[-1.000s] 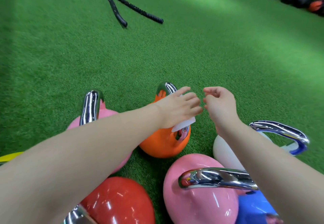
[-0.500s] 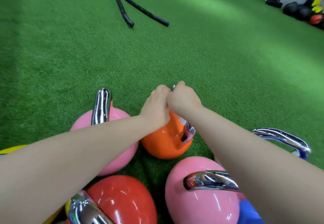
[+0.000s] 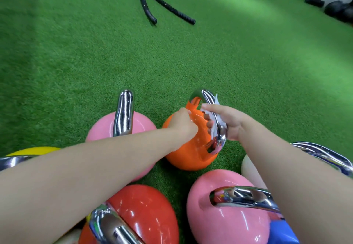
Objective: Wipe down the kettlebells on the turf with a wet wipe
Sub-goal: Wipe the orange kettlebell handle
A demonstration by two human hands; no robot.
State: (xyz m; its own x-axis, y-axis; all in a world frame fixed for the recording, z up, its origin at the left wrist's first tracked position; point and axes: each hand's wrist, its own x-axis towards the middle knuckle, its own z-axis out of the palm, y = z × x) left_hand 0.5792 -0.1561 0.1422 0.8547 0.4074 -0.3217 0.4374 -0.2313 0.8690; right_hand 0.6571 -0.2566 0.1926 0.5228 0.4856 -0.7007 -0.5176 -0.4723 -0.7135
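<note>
An orange kettlebell with a chrome handle stands on the green turf in the middle of the view. My right hand grips that handle from the right, with a white wet wipe wrapped between its fingers and the chrome. A corner of the wipe sticks out above the hand. My left hand lies with curled fingers against the top of the orange body, just left of the handle. Nothing shows in its grasp.
Around the orange one stand a pink kettlebell, a second pink one, a red one, a yellow one, a white one and a blue one. Black battle ropes lie far ahead. Dark balls sit far right.
My hands met over the orange kettlebell's handle, then parted. The right hand now wraps the wipe round the chrome lower down, and the left has dropped onto the orange body.
</note>
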